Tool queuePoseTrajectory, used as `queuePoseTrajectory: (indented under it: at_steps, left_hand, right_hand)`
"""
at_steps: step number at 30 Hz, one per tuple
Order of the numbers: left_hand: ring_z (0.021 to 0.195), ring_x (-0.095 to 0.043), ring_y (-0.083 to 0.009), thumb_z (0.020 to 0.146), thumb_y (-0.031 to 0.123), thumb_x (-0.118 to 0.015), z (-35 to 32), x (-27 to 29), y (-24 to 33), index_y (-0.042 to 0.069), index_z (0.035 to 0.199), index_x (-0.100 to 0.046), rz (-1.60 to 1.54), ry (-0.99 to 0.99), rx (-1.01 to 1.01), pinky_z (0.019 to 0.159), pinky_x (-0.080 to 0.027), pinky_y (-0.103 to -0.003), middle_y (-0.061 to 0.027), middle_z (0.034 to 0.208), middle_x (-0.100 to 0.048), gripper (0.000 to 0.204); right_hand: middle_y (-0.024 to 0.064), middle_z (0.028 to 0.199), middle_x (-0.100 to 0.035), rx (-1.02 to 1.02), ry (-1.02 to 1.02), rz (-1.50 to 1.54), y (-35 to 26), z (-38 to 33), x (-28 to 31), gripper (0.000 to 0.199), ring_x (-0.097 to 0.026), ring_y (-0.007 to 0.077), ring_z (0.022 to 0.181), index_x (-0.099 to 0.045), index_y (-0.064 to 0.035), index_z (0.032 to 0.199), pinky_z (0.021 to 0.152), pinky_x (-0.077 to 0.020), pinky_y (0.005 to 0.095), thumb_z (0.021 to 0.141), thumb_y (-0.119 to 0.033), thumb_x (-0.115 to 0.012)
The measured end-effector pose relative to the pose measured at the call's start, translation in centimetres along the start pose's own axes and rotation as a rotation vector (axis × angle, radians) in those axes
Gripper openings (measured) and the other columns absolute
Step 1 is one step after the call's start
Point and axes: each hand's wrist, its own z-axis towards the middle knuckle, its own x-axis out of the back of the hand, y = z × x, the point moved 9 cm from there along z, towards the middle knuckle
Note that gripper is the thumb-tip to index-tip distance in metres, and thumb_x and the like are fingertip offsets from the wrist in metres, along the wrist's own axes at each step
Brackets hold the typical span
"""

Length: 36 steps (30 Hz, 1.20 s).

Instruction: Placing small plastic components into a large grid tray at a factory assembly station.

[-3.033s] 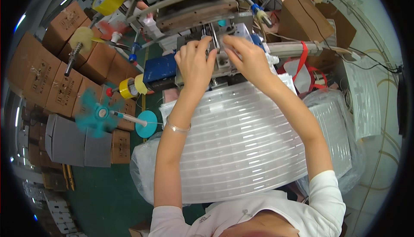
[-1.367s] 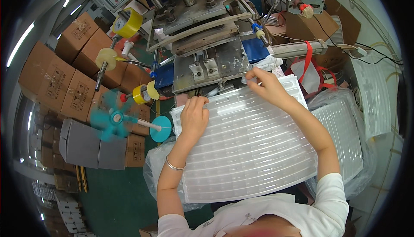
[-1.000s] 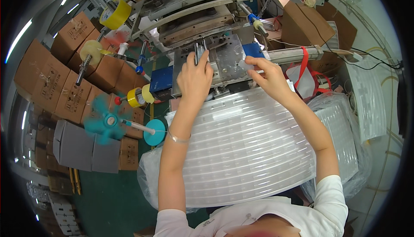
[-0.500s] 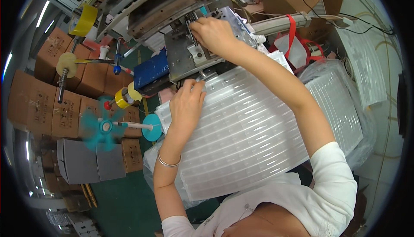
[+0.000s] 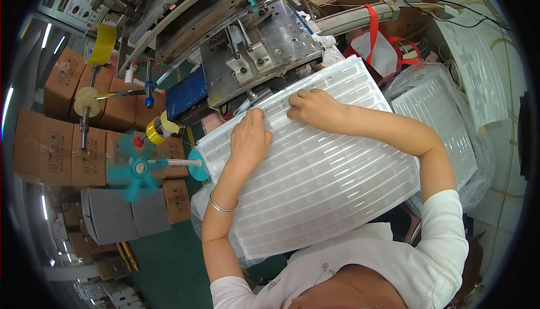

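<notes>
A large translucent plastic tray (image 5: pixel 315 185) with long parallel ridges lies in front of me, with what look like small clear pieces in its grooves. My left hand (image 5: pixel 249 140) is over its far left part, fingers pressed together with the tips bent down; what they hold, if anything, is hidden. Further right, my right hand (image 5: pixel 316 111) rests on the far rows, its fingers curled down in a pinch over a groove. I cannot make out anything between them. Just beyond the tray stands a metal machine fixture (image 5: pixel 292 33) with two upright rods (image 5: pixel 246 36); neither hand touches it.
A blue block (image 5: pixel 187 94) sits left of the fixture. Yellow tape rolls (image 5: pixel 101 44) and a turning teal fan (image 5: pixel 139 167) are at the left, before cardboard cartons (image 5: pixel 45 146). At the right lie more ridged trays (image 5: pixel 439 134) in plastic and a red-handled bag (image 5: pixel 377 56).
My right hand has come back from the fixture's rods down onto the tray. The left hand has shifted slightly right and stays over the tray's far left part. The view has shifted a little.
</notes>
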Motion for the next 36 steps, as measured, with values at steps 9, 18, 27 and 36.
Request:
queuePoseTrajectory:
  at_steps: [9,18,27,36]
  left_hand:
    - [0.090,-0.054,-0.0260,0.069,0.005,-0.070,1.1,-0.9,3.6,0.007,0.097,-0.059,0.000,0.099,-0.206,0.075,-0.043,-0.038,-0.0080,0.089,-0.055,0.030]
    - [0.092,-0.056,-0.0267,0.077,0.006,-0.064,-1.4,-0.1,1.1,0.008,0.103,-0.062,-0.080,0.133,-0.143,0.078,-0.044,-0.037,-0.0074,0.097,-0.061,0.027]
    - [0.093,-0.057,-0.0299,0.082,0.005,-0.059,-2.4,5.1,-3.0,0.004,0.105,-0.061,-0.084,0.446,-0.012,0.080,-0.044,-0.038,-0.0119,0.102,-0.061,0.024]
    - [0.104,-0.050,-0.0274,0.083,0.022,-0.063,4.4,10.0,-3.1,0.011,0.110,-0.063,0.133,0.779,0.085,0.091,-0.034,-0.042,-0.0096,0.101,-0.061,0.029]
  right_hand:
    - [0.0085,0.092,-0.054,-0.351,0.246,0.479,3.6,0.1,6.0,0.020,-0.060,0.0259,0.083,-0.054,-0.0053,0.093,0.066,-0.0497,0.0356,0.074,-0.008,-0.061]
    - [0.0125,0.087,-0.061,-0.559,0.261,0.740,6.0,-1.0,5.9,0.017,-0.060,0.0305,0.084,-0.052,-0.0015,0.092,0.074,-0.0473,0.0372,0.082,-0.014,-0.056]
    - [0.0084,0.112,-0.057,-0.422,0.228,0.885,5.0,1.3,4.3,0.024,-0.057,0.0169,0.091,-0.060,-0.0052,0.107,0.074,-0.0487,0.0279,0.083,-0.005,-0.056]
    - [0.0093,0.112,-0.062,-0.460,0.427,0.714,6.6,1.0,8.5,0.025,-0.062,0.0175,0.090,-0.061,-0.0022,0.110,0.074,-0.0498,0.0265,0.085,-0.004,-0.060]
